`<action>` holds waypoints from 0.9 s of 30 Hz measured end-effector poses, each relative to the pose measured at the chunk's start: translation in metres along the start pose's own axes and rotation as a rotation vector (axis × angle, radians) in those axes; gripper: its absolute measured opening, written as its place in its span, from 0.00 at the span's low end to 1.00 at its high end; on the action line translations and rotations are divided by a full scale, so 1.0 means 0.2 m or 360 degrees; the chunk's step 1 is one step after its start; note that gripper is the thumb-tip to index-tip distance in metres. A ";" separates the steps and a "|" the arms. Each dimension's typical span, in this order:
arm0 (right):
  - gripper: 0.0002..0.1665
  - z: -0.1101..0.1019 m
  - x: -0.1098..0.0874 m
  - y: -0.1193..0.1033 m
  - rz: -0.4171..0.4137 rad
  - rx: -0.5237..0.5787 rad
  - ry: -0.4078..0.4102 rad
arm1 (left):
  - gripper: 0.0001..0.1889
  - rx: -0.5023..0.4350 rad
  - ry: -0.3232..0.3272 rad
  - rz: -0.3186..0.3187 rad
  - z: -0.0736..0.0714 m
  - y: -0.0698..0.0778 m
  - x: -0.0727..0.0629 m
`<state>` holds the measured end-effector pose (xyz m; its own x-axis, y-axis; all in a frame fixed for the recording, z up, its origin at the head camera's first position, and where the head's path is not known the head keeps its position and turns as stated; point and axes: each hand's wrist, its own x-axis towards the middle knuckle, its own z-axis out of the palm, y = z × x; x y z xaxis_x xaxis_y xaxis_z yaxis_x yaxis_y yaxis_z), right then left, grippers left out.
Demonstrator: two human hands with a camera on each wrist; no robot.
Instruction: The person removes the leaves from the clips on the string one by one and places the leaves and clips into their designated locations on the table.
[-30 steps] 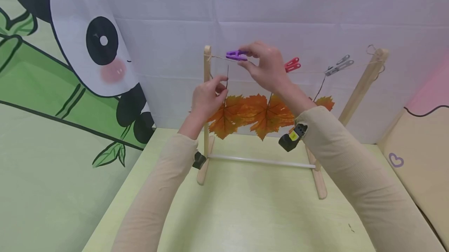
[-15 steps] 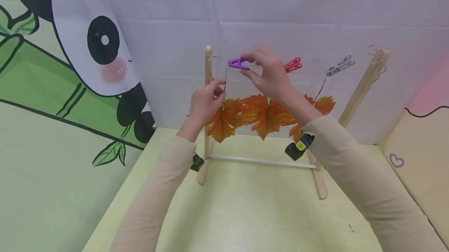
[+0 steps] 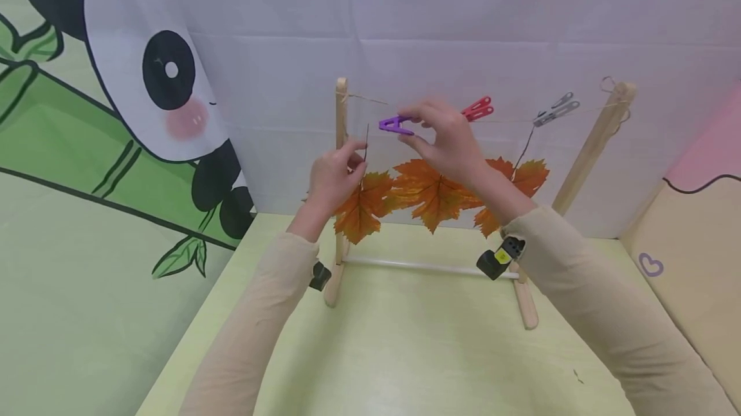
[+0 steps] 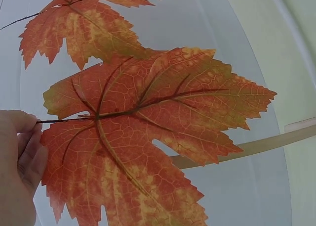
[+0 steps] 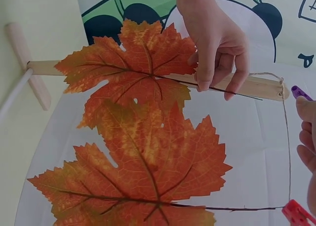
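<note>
My left hand (image 3: 334, 175) pinches the thin dark stem (image 3: 366, 141) of an orange maple leaf (image 3: 361, 207), between thumb and fingers. The stem's free tip points up, below the string (image 3: 370, 99). In the left wrist view the same leaf (image 4: 148, 102) spreads out from the fingertips. To the right, my right hand (image 3: 444, 139) grips a purple clothespin (image 3: 395, 125) by its handle end. Its nose points left toward the stem tip, apart from it. Only part of the clothespin (image 5: 299, 93) shows at the right wrist view's edge.
Two more maple leaves hang from the string, a middle leaf (image 3: 434, 194) by a red clothespin (image 3: 478, 108) and a right one (image 3: 531, 176) by a grey clothespin (image 3: 556, 110). Wooden posts (image 3: 596, 143) and a white bar (image 3: 428, 266) form the rack on the table (image 3: 417, 352).
My right hand has lowered the purple clothespin from string height to below it. My left hand has moved slightly down and left with the leaf's stem.
</note>
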<state>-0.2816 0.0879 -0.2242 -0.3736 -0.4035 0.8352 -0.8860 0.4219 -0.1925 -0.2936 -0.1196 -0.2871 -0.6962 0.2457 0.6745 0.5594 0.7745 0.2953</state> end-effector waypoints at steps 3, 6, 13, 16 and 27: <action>0.16 0.00 -0.03 0.00 0.0002 -0.0015 -0.0010 | 0.12 0.0002 -0.0016 -0.0014 0.01 -0.01 -0.01; 0.16 0.00 -0.05 0.01 0.0016 0.0009 -0.0012 | 0.12 0.0009 -0.0021 -0.0018 0.02 -0.01 -0.03; 0.16 -0.01 -0.13 0.02 0.0002 0.0037 -0.0010 | 0.12 0.0023 -0.0006 -0.0007 0.03 -0.03 -0.07; 0.16 -0.02 -0.16 0.02 -0.0002 0.0007 -0.0014 | 0.12 0.0036 0.0004 -0.0001 0.04 -0.05 -0.09; 0.19 -0.06 -0.30 0.03 -0.0029 0.0010 -0.0060 | 0.12 0.0053 -0.0007 -0.0004 0.06 -0.11 -0.17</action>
<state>-0.2606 0.1239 -0.2685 -0.3676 -0.4412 0.8186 -0.8943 0.4091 -0.1812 -0.2884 -0.1381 -0.3253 -0.6995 0.2460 0.6709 0.5424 0.7941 0.2744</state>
